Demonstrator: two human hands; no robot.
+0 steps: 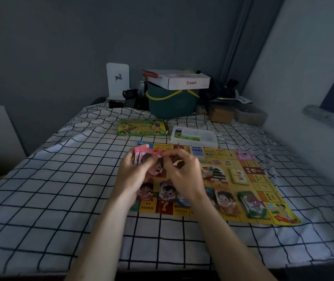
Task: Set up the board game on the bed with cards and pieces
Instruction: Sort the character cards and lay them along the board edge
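On the checked bed (60,179), the left hand (130,177) grips a pink-edged fan of cards (141,158) while the right hand (184,175) pinches one cartoon-faced card (159,166) from it. Below them lies the yellow board (263,191), with face cards along its 6 o'clock edge and a green deck (251,203) toward 4 o'clock.

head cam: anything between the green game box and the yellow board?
Nothing lies there in the head view: only bare checked bedsheet separates the green game box from the yellow board. The white parts tray sits beside the box, right of that gap.
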